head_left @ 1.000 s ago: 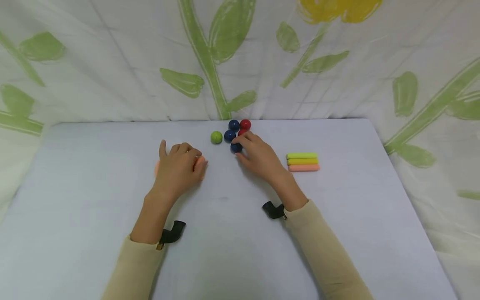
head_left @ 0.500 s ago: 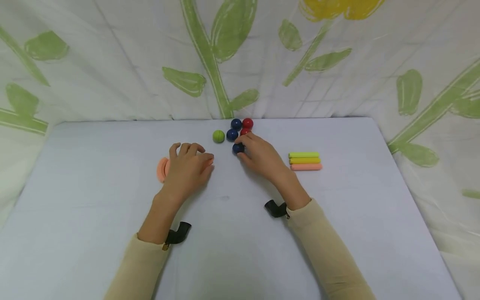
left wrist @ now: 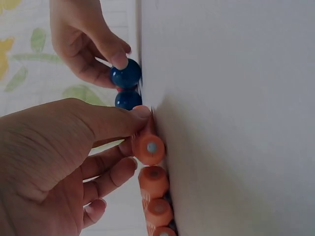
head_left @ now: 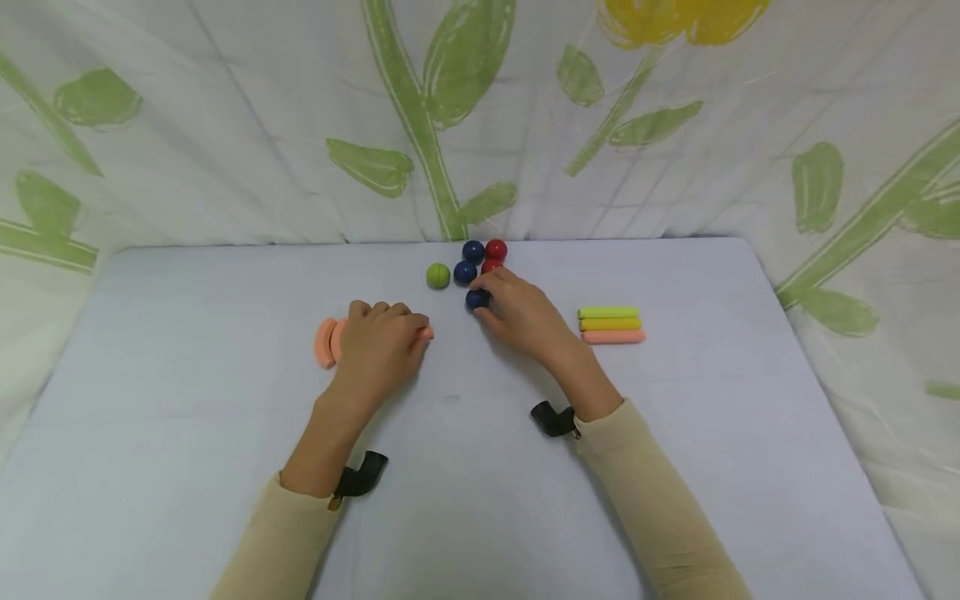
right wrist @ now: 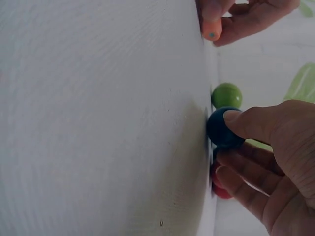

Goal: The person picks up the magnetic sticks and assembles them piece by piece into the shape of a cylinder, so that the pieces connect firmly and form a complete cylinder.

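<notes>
A white table (head_left: 450,517) fills the lower view, its far edge running straight across. Behind it and along both sides is pale, wrinkled cloth (head_left: 247,192) — patterned with green leaves (head_left: 467,62), thick green stems (head_left: 415,117) and, cut off at the top, a yellow flower (head_left: 667,18). The light is soft, with faint shadows on the table.

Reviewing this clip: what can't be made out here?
Head: second orange piece from left, partly hidden by the left hand.
Head: nearer red ball, partly hidden by the right hand.
Left wrist: lowest orange piece, cut off by the bottom edge.
Head: yellow flower, cut off by the top edge.
</notes>
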### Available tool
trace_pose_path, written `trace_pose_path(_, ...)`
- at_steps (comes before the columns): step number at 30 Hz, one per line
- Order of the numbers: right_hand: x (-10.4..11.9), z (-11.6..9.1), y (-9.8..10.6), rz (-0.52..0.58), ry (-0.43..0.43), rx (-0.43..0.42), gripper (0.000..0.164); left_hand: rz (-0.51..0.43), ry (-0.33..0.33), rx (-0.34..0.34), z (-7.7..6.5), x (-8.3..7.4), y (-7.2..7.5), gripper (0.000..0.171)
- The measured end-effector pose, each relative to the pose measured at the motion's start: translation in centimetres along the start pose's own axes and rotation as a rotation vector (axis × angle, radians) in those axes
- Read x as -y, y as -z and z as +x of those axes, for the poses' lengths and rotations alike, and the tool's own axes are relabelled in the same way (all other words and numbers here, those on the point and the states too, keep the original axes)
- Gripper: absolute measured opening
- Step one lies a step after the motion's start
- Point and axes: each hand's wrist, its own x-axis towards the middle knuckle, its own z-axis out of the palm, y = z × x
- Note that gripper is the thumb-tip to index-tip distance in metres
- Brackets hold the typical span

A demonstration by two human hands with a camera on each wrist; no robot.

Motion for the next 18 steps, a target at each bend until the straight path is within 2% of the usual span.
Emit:
trace_pose_path(6, 0.0, 0.2, 0.2, 0.016, -0.013, 0.008, 0.037, -0.028, -0.003, 0.017, 0.2, -0.8, 0.2, 0.021)
trace_pose_path(10, 0.0, 0.0, 0.1, 0.029, -0.012, 0.02, 0.037, -0.085, -0.025, 0.012, 0.0, -1.2, 0.3, 0.023)
trace_pose_path(13, -0.1, -0.1, 0.1, 0.043, 0.007, 0.006, 0.036, -0.171, -0.031, 0.023, -0.1, -1.5, 0.4, 0.023)
trace_pose_path(18, -0.1, 0.1, -0.1, 0.066, 0.018, -0.004, 0.036, -0.359, 0.02, 0.111, -0.3, -2.0, 0.8, 0.019)
